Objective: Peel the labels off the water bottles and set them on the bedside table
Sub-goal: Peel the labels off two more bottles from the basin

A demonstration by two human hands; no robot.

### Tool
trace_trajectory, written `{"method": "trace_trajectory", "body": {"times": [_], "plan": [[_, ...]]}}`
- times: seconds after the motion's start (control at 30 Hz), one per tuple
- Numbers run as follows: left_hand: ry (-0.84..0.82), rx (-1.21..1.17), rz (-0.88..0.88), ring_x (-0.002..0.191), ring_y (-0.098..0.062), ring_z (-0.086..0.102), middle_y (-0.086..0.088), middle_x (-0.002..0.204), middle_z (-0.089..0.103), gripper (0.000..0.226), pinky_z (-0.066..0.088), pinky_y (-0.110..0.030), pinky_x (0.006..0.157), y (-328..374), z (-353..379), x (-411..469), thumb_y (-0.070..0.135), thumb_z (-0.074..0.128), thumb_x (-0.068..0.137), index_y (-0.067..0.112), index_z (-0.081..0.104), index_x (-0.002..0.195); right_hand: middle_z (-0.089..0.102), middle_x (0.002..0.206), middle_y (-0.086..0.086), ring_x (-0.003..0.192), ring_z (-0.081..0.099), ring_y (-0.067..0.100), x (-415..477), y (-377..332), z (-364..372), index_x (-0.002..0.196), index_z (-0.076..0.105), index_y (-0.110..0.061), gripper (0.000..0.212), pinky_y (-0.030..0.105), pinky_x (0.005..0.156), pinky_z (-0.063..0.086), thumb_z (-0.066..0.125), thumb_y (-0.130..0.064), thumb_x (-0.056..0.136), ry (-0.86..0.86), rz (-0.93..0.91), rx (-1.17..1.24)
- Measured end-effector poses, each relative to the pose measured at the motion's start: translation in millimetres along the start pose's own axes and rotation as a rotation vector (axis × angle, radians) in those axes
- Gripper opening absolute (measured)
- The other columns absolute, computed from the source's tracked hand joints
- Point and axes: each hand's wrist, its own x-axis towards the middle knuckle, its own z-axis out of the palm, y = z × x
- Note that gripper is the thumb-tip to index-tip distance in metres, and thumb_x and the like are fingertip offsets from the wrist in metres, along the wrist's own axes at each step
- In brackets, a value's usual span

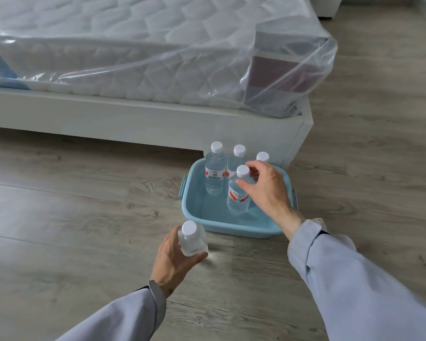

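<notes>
A light blue plastic bin (239, 230) stands on the floor by the bed's corner. Several clear water bottles with white caps stand in it. The nearest bottle (239, 193) carries a red and white label, and my right hand (263, 185) closes around its shoulder just under the cap. Two labelled bottles (215, 168) stand behind it, and a further one (263, 156) is mostly hidden by my hand. My left hand (175, 257) holds a clear bottle (192, 238) with no label showing, just in front of the bin and low over the floor.
A white bed frame (143, 124) runs across behind the bin, carrying a mattress (133, 45) wrapped in clear plastic. Grey wood-look floor (59, 217) lies to the left and in front. No bedside table is in view.
</notes>
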Motion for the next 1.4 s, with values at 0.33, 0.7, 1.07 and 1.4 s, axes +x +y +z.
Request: {"method": "trace_trajectory", "body": {"times": [0.33,0.7,1.07,1.4], "plan": [[-0.001,-0.013,0.13,0.115,0.004,0.061,0.017,0.122,0.069,0.073,0.045,-0.007,0.093,25.1,-21.0,-9.9,0.046,0.098,0.066,0.029,0.062,0.127,0.078,0.094,0.004,0.087,0.069,0.023,-5.5,-10.3,-3.3,0.101,0.078,-0.012,0.029,0.028,0.076,0.047,0.09,-0.025,0.079,0.01,0.012,-0.05],[0.133,0.09,0.437,0.116,0.002,0.052,0.014,0.128,0.062,0.072,0.033,0.005,0.094,142.0,-38.3,14.0,0.056,0.084,0.077,0.02,0.062,0.135,0.079,0.088,-0.008,0.081,0.075,0.011,-7.0,-107.5,-101.8,0.101,0.082,-0.02,0.037,0.033,0.081,0.062,0.094,-0.039,0.072,0.086,-0.188,0.057],[0.037,-0.264,0.404,0.105,-0.011,0.076,0.007,0.114,0.079,0.073,0.062,-0.03,0.095,201.6,-21.1,-1.9,0.058,0.089,0.066,0.017,0.068,0.122,0.079,0.081,-0.009,0.077,0.075,0.011,-35.3,-169.7,-155.9,0.093,0.08,-0.019,0.036,0.032,0.076,0.063,0.094,-0.044,0.071,0.114,-0.263,0.257],[-0.258,-0.466,0.428,0.115,-0.02,0.078,-0.002,0.121,0.082,0.055,0.06,-0.031,0.101,223.6,-63.5,10.8,0.028,0.087,0.081,0.008,0.071,0.13,0.079,0.121,-0.007,0.117,0.073,0.012,-34.6,-125.6,-175.3,0.122,0.075,-0.028,0.026,0.037,0.104,0.056,0.074,-0.023,0.096,-0.353,-0.253,0.502]]}}
